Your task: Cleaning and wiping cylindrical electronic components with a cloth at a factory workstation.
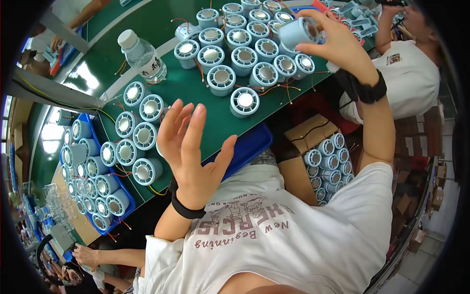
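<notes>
At the far right of the green table, my right hand grips a light-blue cylindrical plastic housing, tilted on its side above the others. My left hand is raised near the table's front edge, fingers spread, holding nothing. Between the hands stand many similar housings, upright, with ribbed rims and a round silver or grey disc in the top. Thin red, white and black wires trail from several of them. Another group of housings stands just left of my left hand.
A clear bottle with a white cap stands at the back. Blue trays hold housings at the left; a blue bin is below the table edge. An open cardboard box of housings sits by my right side. Another person sits at the right.
</notes>
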The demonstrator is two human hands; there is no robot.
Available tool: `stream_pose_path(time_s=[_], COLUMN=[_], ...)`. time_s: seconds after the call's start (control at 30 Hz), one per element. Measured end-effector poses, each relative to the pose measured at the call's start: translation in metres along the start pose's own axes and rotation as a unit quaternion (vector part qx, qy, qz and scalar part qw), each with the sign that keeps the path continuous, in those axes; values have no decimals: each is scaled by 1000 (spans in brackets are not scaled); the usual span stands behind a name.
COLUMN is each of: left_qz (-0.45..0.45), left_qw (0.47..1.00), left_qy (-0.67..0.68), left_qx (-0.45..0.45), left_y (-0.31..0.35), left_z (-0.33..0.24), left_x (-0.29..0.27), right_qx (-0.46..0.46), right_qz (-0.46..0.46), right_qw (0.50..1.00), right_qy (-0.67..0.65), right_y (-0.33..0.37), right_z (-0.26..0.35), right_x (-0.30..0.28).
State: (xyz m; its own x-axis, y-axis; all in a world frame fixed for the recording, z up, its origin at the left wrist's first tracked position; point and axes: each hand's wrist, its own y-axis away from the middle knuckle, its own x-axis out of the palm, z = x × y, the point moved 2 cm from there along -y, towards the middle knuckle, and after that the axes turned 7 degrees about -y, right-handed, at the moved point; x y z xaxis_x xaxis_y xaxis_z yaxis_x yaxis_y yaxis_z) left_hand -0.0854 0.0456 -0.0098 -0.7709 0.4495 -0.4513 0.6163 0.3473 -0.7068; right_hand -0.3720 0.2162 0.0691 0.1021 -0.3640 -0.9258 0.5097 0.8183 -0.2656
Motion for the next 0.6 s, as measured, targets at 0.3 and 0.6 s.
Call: stream_pose_path(time_s=[0.3,0.6], left_qz=[-38,-26], left_qw=[997,999], left_qy=[-41,-10], left_qx=[-51,-44], left_y=[10,5], left_z=[23,32], left_x=[-14,-9], right_qx=[221,-18], right_qz=[115,44], right_qw=[964,984], right_qy=[97,172], right_y=[-7,-90], right_z=[-138,-111], right_x=[67,19])
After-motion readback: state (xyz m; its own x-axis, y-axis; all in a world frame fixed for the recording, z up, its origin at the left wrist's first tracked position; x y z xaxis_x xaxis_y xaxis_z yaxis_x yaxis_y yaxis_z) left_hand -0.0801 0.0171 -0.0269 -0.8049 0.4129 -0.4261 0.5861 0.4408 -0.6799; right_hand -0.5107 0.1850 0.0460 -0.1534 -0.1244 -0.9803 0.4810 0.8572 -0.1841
